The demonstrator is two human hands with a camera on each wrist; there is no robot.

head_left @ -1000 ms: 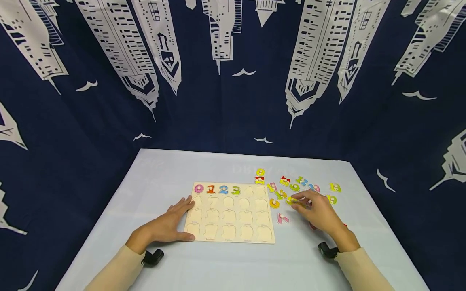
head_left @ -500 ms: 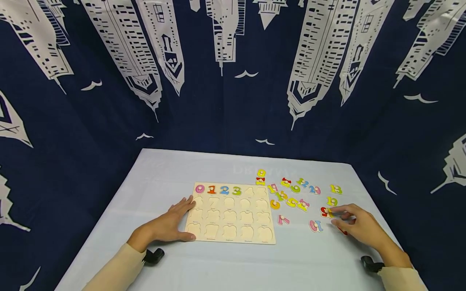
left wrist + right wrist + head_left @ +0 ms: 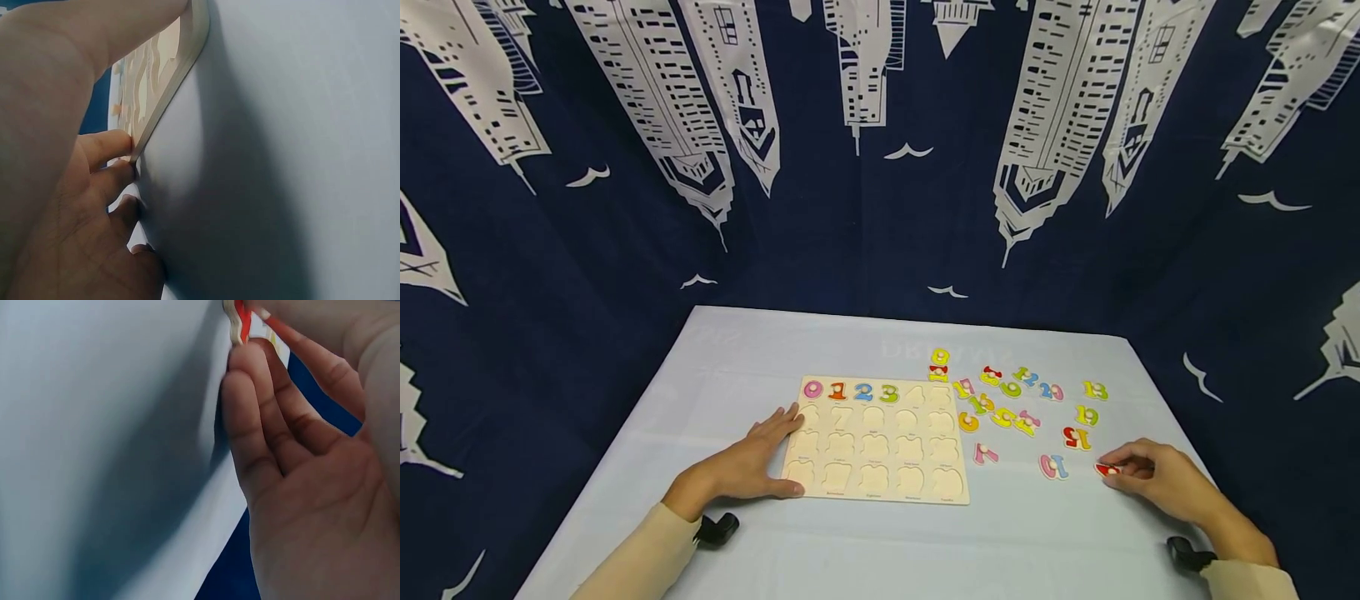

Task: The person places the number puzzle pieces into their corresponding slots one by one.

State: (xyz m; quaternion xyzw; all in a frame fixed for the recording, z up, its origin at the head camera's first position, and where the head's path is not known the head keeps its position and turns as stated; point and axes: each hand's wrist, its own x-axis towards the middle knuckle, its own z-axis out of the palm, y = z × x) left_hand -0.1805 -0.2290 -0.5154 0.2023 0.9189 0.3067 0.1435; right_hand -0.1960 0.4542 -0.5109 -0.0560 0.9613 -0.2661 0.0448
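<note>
My left hand (image 3: 748, 458) lies spread along the left edge of a wooden number puzzle board (image 3: 861, 442), thumb on its near corner and fingertips at the far end. The left wrist view shows those fingers against the board's rim (image 3: 164, 100). In the board's top row sit a pink 0 (image 3: 813, 389), a red 1 (image 3: 838, 391), a blue 2 (image 3: 864, 392) and a green 3 (image 3: 889, 392). My right hand (image 3: 1172, 483) pinches a red puzzle number (image 3: 1107, 470) at the right; fingers hide which digit it is. Its wooden edge shows in the right wrist view.
Several loose number pieces lie right of the board, among them a red and yellow 15 (image 3: 1077, 438), a pink and blue piece (image 3: 1053, 467) and a pink 7-like piece (image 3: 985, 453). White cloth covers the table (image 3: 865, 550); a dark blue printed curtain (image 3: 850, 217) hangs behind.
My right hand has moved right and nearer, from the yellow pieces past the 15 to the red number, which it now pinches. The left hand stays on the board.
</note>
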